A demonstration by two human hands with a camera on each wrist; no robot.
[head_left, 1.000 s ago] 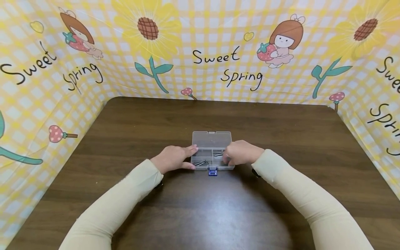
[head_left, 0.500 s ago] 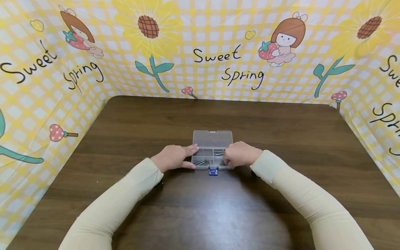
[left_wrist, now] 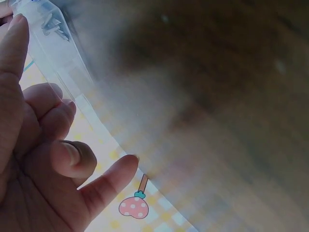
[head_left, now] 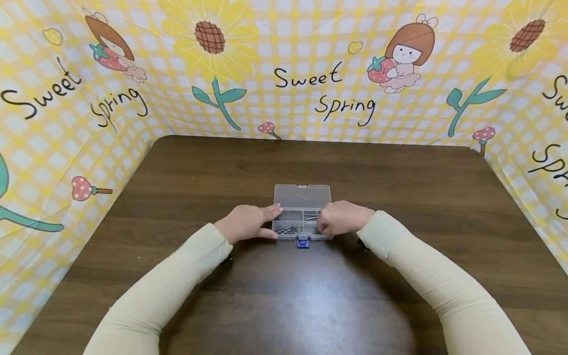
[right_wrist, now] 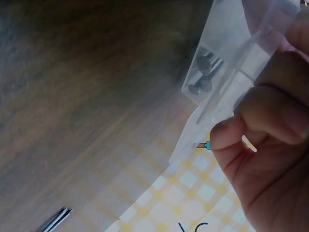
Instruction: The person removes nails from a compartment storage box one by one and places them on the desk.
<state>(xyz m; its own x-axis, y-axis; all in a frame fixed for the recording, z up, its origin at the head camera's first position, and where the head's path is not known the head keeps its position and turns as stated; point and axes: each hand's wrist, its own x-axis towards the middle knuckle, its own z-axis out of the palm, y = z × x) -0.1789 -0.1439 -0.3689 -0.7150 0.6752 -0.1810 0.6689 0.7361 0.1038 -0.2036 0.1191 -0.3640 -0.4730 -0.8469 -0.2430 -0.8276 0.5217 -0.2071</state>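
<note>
The clear plastic compartment box is set open on the dark-brown wooden table. Its left side is touched by the left hand, relaxed, nothing gripped. The right hand is curled over its right side; any hold cannot be told. Handling of silver metal nails seems underway; a steadied box is called for next.

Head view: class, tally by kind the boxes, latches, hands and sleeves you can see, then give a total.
Box: 1
Blue latch: 1
Hands, left hand and right hand: 2
Sleeves, left sleeve and right sleeve: 2
Total: 6
</note>
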